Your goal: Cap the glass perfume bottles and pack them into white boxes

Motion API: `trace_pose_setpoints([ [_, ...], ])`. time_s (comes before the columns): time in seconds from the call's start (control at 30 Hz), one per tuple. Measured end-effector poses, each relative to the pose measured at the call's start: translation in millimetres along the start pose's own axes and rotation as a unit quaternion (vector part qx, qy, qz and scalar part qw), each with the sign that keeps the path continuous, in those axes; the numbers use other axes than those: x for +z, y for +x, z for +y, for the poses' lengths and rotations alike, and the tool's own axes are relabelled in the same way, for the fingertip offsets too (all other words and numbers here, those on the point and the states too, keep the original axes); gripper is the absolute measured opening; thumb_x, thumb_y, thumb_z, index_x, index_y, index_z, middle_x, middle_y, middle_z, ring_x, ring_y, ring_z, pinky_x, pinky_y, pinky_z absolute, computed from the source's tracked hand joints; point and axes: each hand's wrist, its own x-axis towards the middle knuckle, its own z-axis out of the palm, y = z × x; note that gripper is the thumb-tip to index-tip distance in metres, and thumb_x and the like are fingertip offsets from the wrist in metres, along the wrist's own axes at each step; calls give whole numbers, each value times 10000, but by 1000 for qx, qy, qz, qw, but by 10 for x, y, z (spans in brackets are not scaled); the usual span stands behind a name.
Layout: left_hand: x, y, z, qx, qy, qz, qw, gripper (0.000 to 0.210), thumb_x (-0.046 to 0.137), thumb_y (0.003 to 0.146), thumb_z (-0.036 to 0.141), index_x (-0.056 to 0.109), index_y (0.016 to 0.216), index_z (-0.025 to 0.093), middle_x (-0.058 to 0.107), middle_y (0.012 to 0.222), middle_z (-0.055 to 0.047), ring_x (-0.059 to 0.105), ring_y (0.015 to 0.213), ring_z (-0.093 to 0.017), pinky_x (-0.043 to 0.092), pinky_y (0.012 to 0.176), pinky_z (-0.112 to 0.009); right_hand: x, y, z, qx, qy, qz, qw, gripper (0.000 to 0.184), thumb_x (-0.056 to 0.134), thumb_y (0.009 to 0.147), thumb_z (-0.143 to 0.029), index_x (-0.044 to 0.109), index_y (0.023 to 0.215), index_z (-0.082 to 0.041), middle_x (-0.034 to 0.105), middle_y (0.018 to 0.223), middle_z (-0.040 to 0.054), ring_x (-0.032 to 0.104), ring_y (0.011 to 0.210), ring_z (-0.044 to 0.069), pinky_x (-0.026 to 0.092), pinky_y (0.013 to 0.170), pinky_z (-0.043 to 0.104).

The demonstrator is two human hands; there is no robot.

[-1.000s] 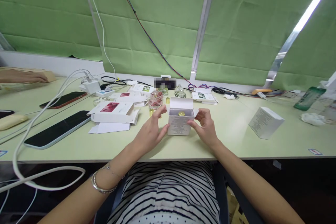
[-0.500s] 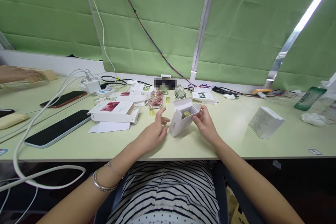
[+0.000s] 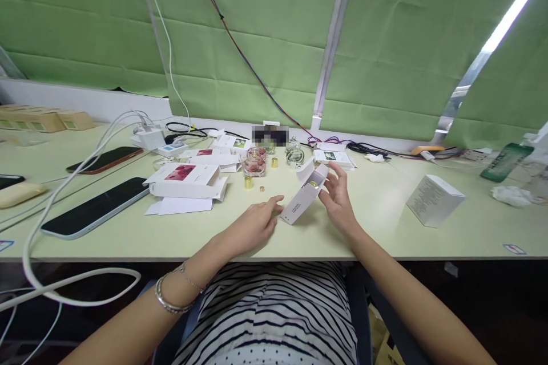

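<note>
A small white carton (image 3: 298, 204) with its top flap lifted leans to the right above the near middle of the table. A gold cap (image 3: 314, 184) shows inside its opening; what lies beneath is hidden. My right hand (image 3: 337, 197) grips the carton's upper right side, thumb at the front edge. My left hand (image 3: 259, 221) is open beside the lower left corner, index finger stretched toward it; whether it touches is unclear. Beyond are a glass bottle with red contents (image 3: 254, 163), a clear glass bottle (image 3: 294, 154), gold caps (image 3: 248, 183) and a small gold ring (image 3: 262, 189).
Opened cartons (image 3: 184, 181) lie stacked at left, near a phone (image 3: 96, 208) and white cables (image 3: 34, 228). Another white box (image 3: 434, 201) stands at right. A green bottle (image 3: 507, 161) lies farther right. Tan boxes (image 3: 36, 118) line the far left.
The carton has tipped further to the right in my right hand. My left hand has shifted down, revealing the gold ring. Another person's hand has left the tan boxes.
</note>
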Motion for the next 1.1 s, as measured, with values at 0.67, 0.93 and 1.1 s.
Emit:
trace_pose_setpoints([
  [0.67,47,-1,82,40,-6,7,999,458,390,836,124,307,1285,157,604,1162,-61,533,1079,-219,427,898,-382,-30,30,19,173,127,-52,975,592,633,641,-403,346,1145,-285,552,1009,30,581,790,180,502,643,323],
  [0.93,63,-7,69,32,-18,1,999,447,379,848,150,312,1289,172,594,1168,-58,517,1090,-221,399,920,-389,-32,20,26,147,119,-79,979,645,689,624,-338,340,1164,-281,539,1023,21,550,859,176,456,737,322],
  [1.1,49,-15,116,-10,-92,-21,996,468,400,850,233,307,1307,195,568,1213,-70,508,1120,-220,379,943,-367,-47,6,2,143,89,-98,981,668,681,668,-376,304,1212,-285,523,1092,34,544,917,184,446,800,338],
])
